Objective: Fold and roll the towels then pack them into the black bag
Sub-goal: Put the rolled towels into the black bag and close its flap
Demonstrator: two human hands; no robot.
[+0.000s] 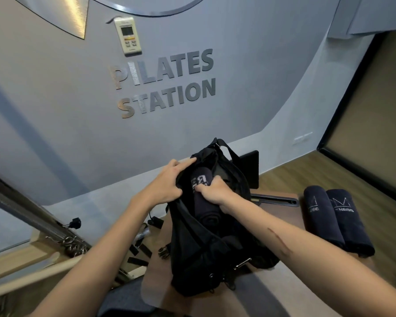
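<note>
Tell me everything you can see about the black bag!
The black bag looks like soft dark fabric with straps and metal buckles. It stands open on a wooden surface. The left hand grips its rim, holding the mouth open. The right hand pushes a rolled dark towel with white lettering inside.

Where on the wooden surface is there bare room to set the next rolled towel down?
Bare wooden surface lies between the black bag and the two rolled towels, and near the front right edge. Left of the bag is crowded with straps and clips. The bag mouth is taken by the left hand, right hand and a towel.
</note>
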